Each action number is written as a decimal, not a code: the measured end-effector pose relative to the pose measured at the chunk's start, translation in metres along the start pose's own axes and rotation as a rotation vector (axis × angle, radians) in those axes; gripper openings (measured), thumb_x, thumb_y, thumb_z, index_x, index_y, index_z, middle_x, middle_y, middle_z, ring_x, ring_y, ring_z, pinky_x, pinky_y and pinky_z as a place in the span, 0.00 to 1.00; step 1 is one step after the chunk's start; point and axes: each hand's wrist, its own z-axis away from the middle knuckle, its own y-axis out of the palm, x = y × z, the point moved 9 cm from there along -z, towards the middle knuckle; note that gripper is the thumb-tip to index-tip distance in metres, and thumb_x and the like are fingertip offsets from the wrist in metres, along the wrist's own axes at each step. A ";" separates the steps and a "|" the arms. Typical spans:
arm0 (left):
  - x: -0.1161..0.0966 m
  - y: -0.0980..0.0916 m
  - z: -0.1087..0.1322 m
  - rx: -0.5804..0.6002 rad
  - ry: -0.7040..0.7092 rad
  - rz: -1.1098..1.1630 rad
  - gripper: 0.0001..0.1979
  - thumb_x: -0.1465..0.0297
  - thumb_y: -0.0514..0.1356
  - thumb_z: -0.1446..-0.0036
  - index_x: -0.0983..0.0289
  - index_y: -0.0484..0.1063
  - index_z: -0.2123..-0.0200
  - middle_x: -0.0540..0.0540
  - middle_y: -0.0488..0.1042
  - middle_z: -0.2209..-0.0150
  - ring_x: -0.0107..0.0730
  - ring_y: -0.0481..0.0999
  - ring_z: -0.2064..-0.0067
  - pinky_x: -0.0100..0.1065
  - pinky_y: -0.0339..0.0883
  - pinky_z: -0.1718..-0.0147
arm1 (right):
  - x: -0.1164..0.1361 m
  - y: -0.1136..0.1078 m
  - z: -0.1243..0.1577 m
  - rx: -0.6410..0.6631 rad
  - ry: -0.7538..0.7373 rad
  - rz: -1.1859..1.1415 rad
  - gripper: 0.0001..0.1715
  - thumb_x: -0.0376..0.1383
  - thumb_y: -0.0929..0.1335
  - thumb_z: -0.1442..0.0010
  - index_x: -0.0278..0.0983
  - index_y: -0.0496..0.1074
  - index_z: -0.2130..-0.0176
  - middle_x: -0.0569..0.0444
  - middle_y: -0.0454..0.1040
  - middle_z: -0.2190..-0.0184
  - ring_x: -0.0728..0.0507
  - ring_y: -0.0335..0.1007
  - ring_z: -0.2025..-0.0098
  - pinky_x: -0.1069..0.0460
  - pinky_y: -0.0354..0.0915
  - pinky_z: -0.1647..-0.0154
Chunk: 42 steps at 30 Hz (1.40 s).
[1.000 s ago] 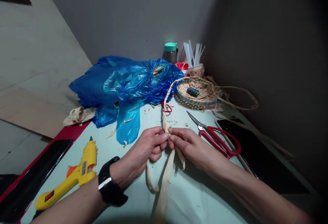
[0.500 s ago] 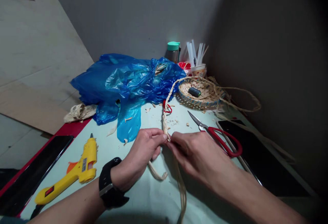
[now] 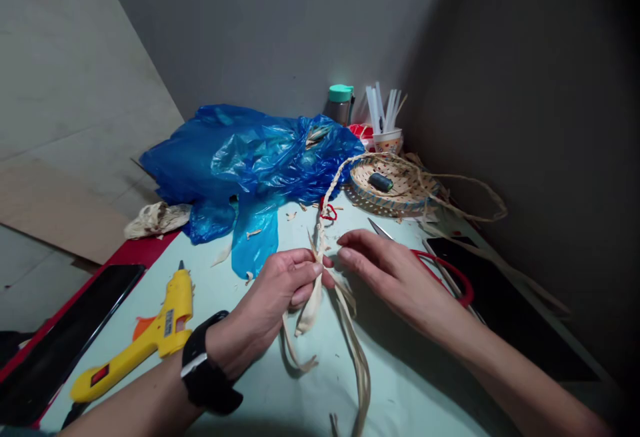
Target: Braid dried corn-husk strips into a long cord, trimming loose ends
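Two bare hands work at the centre of my head-camera feed over a pale green counter [image 3: 270, 400]. At lower centre, the left hand [image 3: 285, 280], a black wristwatch [image 3: 207, 365] strapped behind it, is clamped by thumb and fingertips on the near end of a cream-coloured braid of flat plant fibre [image 3: 328, 190]. Just beside it, to the right, the right hand [image 3: 383, 260] is free of the braid, its thumb and index finger parted.

From the left fingertips I follow the braid up the frame, past a small red loop of cord [image 3: 330, 212], then over a round woven tan basket [image 3: 361, 201] holding a dark spool of thread [image 3: 381, 182]; loose pale strands [image 3: 359, 350] hang below the grip toward the bottom edge.

Partly hidden behind the right hand, red-handled steel scissors [image 3: 469, 287] point up and left; near them, at right, lies a flat black glossy slab [image 3: 520, 317]. A yellow plastic glue gun [image 3: 173, 317] rests at lower left. Across the upper middle I see a crumpled blue plastic bag [image 3: 250, 150], with a turquoise-lidded clear bottle [image 3: 341, 100] and a patterned paper cup of translucent sticks [image 3: 387, 141] near its right end.
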 end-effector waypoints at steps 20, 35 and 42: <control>-0.026 0.001 0.013 -0.145 0.199 -0.760 0.02 0.69 0.52 0.40 0.61 0.63 0.65 0.46 0.69 0.77 0.27 0.66 0.74 0.29 0.54 0.73 | -0.017 0.038 0.001 0.077 0.065 -0.168 0.20 0.41 0.61 0.39 0.36 0.60 0.79 0.59 0.56 0.83 0.50 0.49 0.78 0.54 0.46 0.77; -0.020 0.049 0.041 0.071 0.579 -1.486 0.09 0.76 0.50 0.41 0.63 0.68 0.68 0.55 0.74 0.73 0.34 0.71 0.73 0.34 0.57 0.72 | -0.029 0.055 0.006 0.288 0.252 -0.737 0.14 0.41 0.66 0.42 0.34 0.75 0.67 0.59 0.62 0.82 0.52 0.49 0.79 0.55 0.46 0.78; -0.057 0.001 0.026 -0.260 0.409 -0.960 0.15 0.65 0.54 0.39 0.64 0.67 0.77 0.51 0.69 0.77 0.28 0.67 0.73 0.31 0.57 0.71 | -0.018 0.045 0.003 0.226 0.139 -0.638 0.15 0.40 0.64 0.40 0.36 0.69 0.75 0.55 0.67 0.75 0.49 0.59 0.72 0.56 0.55 0.71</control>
